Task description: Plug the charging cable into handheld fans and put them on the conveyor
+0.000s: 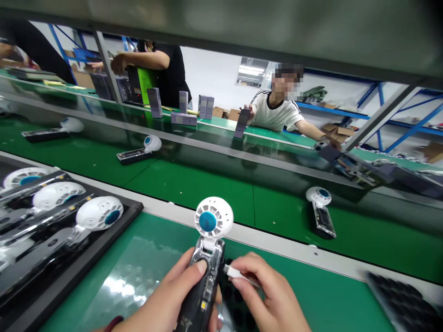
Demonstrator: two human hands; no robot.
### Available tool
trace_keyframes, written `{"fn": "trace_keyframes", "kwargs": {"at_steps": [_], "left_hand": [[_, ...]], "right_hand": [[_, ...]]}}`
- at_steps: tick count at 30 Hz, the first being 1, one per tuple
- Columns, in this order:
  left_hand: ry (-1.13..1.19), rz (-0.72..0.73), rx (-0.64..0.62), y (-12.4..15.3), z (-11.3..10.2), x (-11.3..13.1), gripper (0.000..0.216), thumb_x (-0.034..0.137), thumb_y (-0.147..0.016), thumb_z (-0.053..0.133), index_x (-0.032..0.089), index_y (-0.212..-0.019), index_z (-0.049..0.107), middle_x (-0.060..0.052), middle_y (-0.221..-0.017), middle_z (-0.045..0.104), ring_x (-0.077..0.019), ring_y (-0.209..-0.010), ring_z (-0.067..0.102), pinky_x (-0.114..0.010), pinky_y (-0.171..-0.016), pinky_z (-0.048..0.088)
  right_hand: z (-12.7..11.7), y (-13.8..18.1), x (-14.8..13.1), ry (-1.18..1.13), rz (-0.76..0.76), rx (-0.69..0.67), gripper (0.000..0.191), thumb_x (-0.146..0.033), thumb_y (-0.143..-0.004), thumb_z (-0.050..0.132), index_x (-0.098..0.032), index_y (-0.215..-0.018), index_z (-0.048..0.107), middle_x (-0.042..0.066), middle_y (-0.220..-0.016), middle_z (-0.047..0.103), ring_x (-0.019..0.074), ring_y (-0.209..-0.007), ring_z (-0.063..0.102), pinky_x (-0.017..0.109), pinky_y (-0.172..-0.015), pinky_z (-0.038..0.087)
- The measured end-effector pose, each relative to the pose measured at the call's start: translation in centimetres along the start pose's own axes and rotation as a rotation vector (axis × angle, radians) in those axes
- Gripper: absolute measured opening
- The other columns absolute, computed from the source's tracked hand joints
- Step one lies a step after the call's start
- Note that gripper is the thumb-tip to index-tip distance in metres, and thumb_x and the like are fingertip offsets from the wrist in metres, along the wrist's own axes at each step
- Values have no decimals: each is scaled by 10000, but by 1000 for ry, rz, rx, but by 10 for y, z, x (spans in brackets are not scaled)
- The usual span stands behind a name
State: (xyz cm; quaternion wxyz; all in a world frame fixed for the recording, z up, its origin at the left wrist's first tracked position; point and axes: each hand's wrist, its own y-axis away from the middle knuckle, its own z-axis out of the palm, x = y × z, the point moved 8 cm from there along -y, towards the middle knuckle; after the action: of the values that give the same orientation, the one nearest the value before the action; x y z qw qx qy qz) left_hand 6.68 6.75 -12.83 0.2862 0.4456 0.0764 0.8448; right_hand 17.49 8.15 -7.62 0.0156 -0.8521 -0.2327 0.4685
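My left hand (173, 295) grips the dark, partly clear handle of a small handheld fan (209, 258), thumb pressed on its front. The fan's white round head with a blue centre (213, 218) points up and away from me. My right hand (268, 295) pinches a white cable plug (235, 272) against the right side of the handle. Both hands hover over the green mat at the near edge of the bench.
A black tray (104, 240) at left holds several identical fans. More fans (320, 207) (140, 150) lie on the green conveyor belt beyond a grey rail. Across the belt, other people handle small boxes (154, 102). A dark ribbed tray (404, 299) sits at lower right.
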Motion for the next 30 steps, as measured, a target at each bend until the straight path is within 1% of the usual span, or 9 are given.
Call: {"fn": "trace_keyframes", "kwargs": {"at_steps": [3, 5, 11, 14, 19, 22, 25, 27, 30], "left_hand": [[-18, 3, 31, 1, -3, 2, 279, 388, -828, 414, 192, -1021, 372, -12, -630, 598, -137, -421, 552, -311, -528, 446], [-47, -3, 37, 1, -3, 5, 302, 401, -819, 427, 194, -1031, 366, -11, -627, 601, -131, -427, 551, -296, -520, 442], [-202, -37, 51, 3, -2, 10, 322, 434, -798, 458, 196, -1002, 386, 1, -612, 595, -122, -403, 549, -201, -403, 367], [-232, -44, 98, 6, -4, 11, 404, 480, -790, 463, 209, -1071, 359, -1, -659, 612, -113, -429, 548, -206, -434, 388], [-240, -55, 129, 7, -9, 7, 589, 562, -773, 420, 278, -1228, 178, 21, -649, 619, -132, -454, 564, -224, -468, 403], [-238, -63, 130, 3, -11, 1, 620, 615, -742, 411, 267, -1216, 216, 27, -609, 615, -139, -437, 570, -217, -450, 403], [-233, -40, 151, -3, -11, 2, 553, 612, -740, 414, 245, -1143, 321, 30, -579, 606, -138, -419, 571, -192, -400, 377], [-212, -23, 192, -6, -12, 8, 460, 587, -748, 425, 217, -1020, 404, 22, -586, 601, -128, -403, 556, -183, -370, 359], [-170, 29, 281, -8, -17, 30, 377, 545, -774, 416, 182, -874, 442, -5, -648, 598, -119, -441, 552, -200, -405, 387]], "right_hand": [[-2, 0, -12, 19, -131, 26, 121, -149, -813, 461, -226, -881, 525, -10, -729, 578, 121, -661, 545, 207, -598, 442], [-3, 0, -21, 25, -212, 40, 135, -125, -804, 473, -217, -886, 529, -3, -732, 602, 125, -665, 538, 209, -593, 445], [-4, 1, -25, 113, -220, 82, 136, -108, -797, 469, -212, -858, 533, -3, -696, 599, 126, -635, 525, 211, -563, 446], [0, 1, -19, 114, -161, 31, 111, -135, -809, 469, -209, -857, 538, -10, -693, 591, 118, -634, 542, 198, -566, 441], [6, 2, -7, 83, -69, -16, 109, -149, -818, 459, -204, -855, 546, -8, -721, 583, 114, -674, 558, 193, -613, 438], [10, 1, -4, 72, -56, -18, 114, -152, -818, 456, -204, -857, 550, -5, -734, 586, 117, -688, 559, 194, -618, 434], [11, 0, 3, 6, 14, 0, 114, -171, -819, 459, -209, -846, 563, -3, -751, 599, 124, -701, 567, 204, -637, 438], [5, 0, 12, -93, 109, 73, 107, -218, -827, 461, -210, -814, 566, 1, -758, 608, 132, -711, 574, 208, -646, 443], [-12, 5, 28, -193, 264, 287, 171, -345, -847, 419, -214, -816, 525, -4, -728, 585, 132, -670, 559, 198, -597, 445]]}}
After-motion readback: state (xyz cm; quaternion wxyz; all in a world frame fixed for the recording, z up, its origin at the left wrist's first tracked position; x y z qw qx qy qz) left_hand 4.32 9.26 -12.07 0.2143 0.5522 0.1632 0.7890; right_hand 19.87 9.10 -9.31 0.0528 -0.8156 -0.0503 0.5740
